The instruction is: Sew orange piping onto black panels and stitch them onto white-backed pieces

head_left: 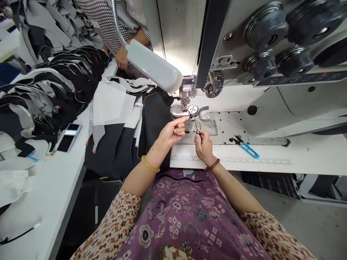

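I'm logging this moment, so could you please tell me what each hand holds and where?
The right hand pinches a thin screwdriver at its handle end, tip up at the round metal bobbin case. The left hand touches that case with its forefinger; no clear grip.

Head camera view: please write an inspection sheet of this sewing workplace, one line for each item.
Surface: white machine table with a printed ruler strip along its front edge.
Job's things: round metal bobbin case at the needle area; small screwdriver pointing up to it.
Clutter: blue thread snips; phone on the side table; stacks of black and grey cut fabric.
Grippers: left hand with forefinger at the bobbin case; right hand pinching the screwdriver handle.
Cables: flexible lamp neck leading to the white lamp; thin threads near the tension discs.
Surroundings: sewing machine head; another person in a checked shirt behind.
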`<action>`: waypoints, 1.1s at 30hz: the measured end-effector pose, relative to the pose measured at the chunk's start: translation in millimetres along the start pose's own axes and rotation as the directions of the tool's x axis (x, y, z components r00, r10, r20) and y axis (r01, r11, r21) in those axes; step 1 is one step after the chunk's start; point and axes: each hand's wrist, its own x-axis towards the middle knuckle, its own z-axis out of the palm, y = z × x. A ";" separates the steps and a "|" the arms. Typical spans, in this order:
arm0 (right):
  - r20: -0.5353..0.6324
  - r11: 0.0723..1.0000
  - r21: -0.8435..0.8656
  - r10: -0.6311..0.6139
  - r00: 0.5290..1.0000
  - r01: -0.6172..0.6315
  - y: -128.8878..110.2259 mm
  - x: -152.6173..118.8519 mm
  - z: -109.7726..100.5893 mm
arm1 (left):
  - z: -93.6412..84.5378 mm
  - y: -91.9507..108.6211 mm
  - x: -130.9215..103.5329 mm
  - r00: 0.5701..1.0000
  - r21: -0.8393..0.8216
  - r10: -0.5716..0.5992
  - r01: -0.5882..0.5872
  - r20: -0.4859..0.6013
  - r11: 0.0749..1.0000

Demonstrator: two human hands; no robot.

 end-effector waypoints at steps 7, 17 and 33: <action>-0.006 0.998 0.052 0.046 0.999 -0.045 -16.3 13.2 13.7 | 3.6 -1.6 -0.1 0.999 -0.032 0.038 -0.039 -0.032 0.999; 0.018 0.976 0.165 0.142 0.990 -0.143 -34.9 15.3 28.8 | 36.8 -15.1 0.9 0.948 0.007 0.283 -0.285 -0.149 0.959; 0.239 0.853 -0.401 -0.254 0.937 0.334 -11.1 80.8 -103.5 | 35.7 -20.9 9.9 0.914 0.132 0.384 -0.368 -0.130 0.920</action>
